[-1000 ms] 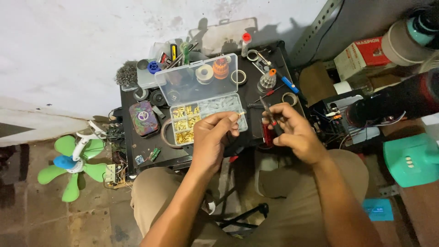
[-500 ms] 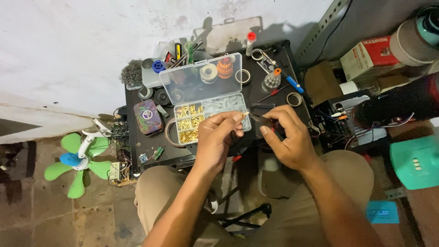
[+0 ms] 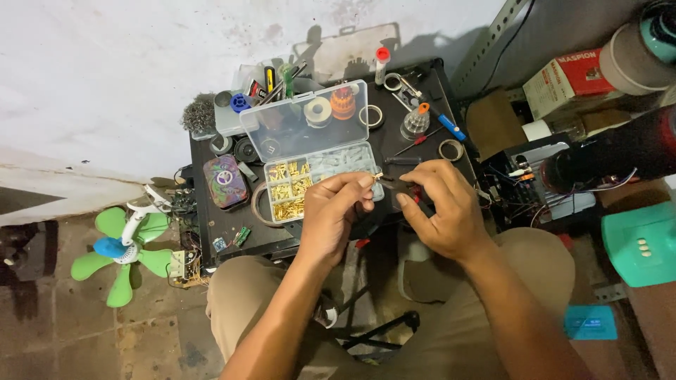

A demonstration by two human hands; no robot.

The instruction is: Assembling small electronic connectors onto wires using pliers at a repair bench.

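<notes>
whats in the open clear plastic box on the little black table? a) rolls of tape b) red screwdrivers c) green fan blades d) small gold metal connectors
D: the compartments of the clear plastic box on the black table hold heaps of small gold metal connectors, right beside the left hand; the green fan lies on the floor, apart from the box.
</notes>
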